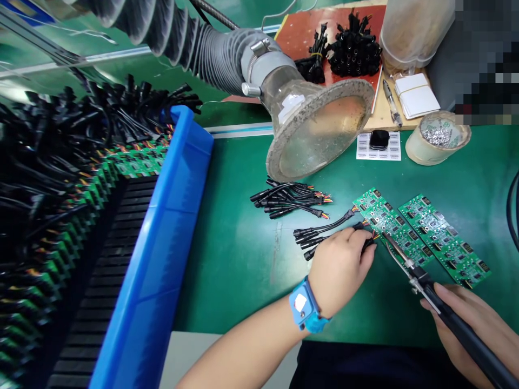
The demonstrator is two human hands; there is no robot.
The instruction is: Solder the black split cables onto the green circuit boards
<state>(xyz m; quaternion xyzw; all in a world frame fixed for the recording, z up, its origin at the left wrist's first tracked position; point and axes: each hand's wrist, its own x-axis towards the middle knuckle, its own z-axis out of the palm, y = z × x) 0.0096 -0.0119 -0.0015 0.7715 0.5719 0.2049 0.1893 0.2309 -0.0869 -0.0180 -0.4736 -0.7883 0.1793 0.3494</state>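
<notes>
My left hand (339,266) is shut on a group of black connector cables (320,237), pressing their coloured wire ends against the edge of a green circuit board (389,227). My right hand (466,324) grips a black soldering iron (430,292), whose metal tip (387,239) sits at the board close to those wire ends. My left hand partly hides the point where the wires meet the board. A second green circuit board (444,237) lies beside the first on the right. A blue wrist strap (305,307) circles my left wrist.
A blue tray (154,227) of finished boards and cables stands on the left. A fume extractor hood (318,129) hangs above the green mat, near loose cables (290,199). Farther back are a solder wire roll (437,138), a label sheet (379,146) and connectors on a red mat (348,48).
</notes>
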